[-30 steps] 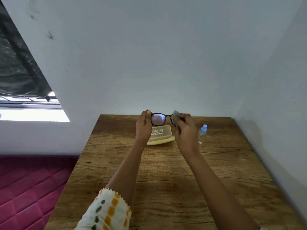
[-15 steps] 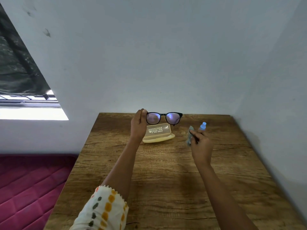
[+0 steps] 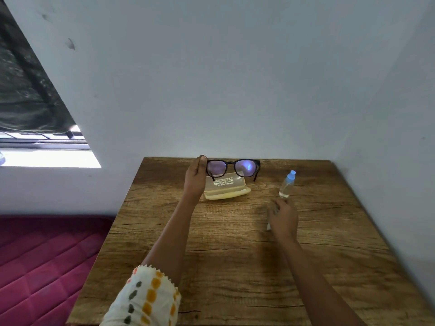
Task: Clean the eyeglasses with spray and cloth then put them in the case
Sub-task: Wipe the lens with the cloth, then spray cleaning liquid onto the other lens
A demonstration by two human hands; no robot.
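Observation:
My left hand (image 3: 194, 182) holds the black-framed eyeglasses (image 3: 246, 167) by their left end, upright above the table's far edge, lenses facing me. Right below them the open cream case (image 3: 226, 188) lies on the wooden table (image 3: 235, 260). My right hand (image 3: 283, 217) is low over the table, palm down, fingers stretched toward the small clear spray bottle (image 3: 286, 184) with a blue cap, a little short of it. A pale bit of the cloth (image 3: 268, 226) peeks out under that hand; whether the fingers still grip it is hidden.
White walls close the table at the back and on the right. Left of the table lies a quilted magenta mattress (image 3: 42, 260), lower than the tabletop. A window (image 3: 47, 156) is at the far left.
My right hand left the right lens with the cloth, came down and toward me, and now rests low over the table. The left hand shifted the glasses slightly left.

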